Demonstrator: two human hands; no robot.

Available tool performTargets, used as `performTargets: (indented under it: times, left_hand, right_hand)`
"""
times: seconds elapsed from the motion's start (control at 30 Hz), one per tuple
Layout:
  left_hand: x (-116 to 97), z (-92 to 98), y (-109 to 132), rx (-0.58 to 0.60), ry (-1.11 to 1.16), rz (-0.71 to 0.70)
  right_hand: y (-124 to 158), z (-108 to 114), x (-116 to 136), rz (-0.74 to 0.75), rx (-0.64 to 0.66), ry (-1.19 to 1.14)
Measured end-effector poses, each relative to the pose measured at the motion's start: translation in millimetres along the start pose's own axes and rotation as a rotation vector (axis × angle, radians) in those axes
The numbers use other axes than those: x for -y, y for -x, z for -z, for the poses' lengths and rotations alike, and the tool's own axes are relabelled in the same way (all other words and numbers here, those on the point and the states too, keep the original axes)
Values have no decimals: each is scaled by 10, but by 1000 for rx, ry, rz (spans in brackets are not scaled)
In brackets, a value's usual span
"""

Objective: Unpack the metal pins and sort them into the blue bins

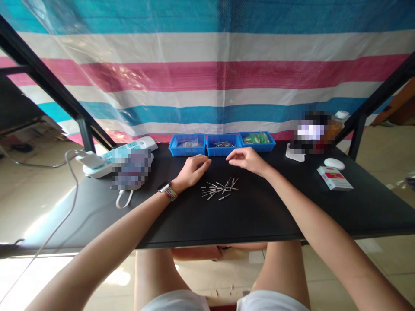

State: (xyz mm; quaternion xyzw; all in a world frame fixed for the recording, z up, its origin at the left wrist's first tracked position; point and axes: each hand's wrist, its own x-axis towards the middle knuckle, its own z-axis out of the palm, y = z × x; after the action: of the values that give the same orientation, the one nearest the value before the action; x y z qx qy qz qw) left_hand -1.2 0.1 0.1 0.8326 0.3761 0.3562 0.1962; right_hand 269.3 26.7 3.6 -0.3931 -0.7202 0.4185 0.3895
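On the black table a loose pile of thin silver pop rivets (220, 188) lies between my forearms. Left of it and slightly behind, my left hand (192, 172) rests with loosely curled fingers, and nothing shows in it. My right hand (248, 160) hovers behind the pile on the right, its fingers bent and a small gap between fingertips and thumb, with no object visible there. Just beyond both hands is the middle blue bin (221, 151), which contains more rivets. A left blue bin (186, 150) holds clear plastic bags; green-and-white packets (256, 138) fill the right blue bin (266, 146).
A white power strip (147, 143) with a cable and a blurred item (134, 169) occupy the left side. At right are a red-and-white box (335, 178), a white oval case (334, 164), a bottle (340, 123) and blurred things. A striped sheet (207, 77) hangs behind.
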Motion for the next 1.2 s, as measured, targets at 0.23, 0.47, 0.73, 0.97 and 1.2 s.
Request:
performTargets:
  times: [0.23, 0.47, 0.73, 0.97, 1.2]
  left_hand:
    - [-23, 1, 0, 9, 1, 2]
    - [-3, 0, 5, 13, 2, 3]
    - [-11, 2, -8, 15, -17, -12]
    - [20, -2, -3, 20, 50, -47]
    - [22, -32, 2, -23, 117, -103]
  right_hand:
    - [142, -100, 130, 150, 430, 302]
    - [202, -170, 167, 161, 461, 362]
    - [158, -173, 201, 134, 353, 193]
    - [118, -266, 110, -36, 158, -285]
    - [100, -390, 95, -107, -74, -610]
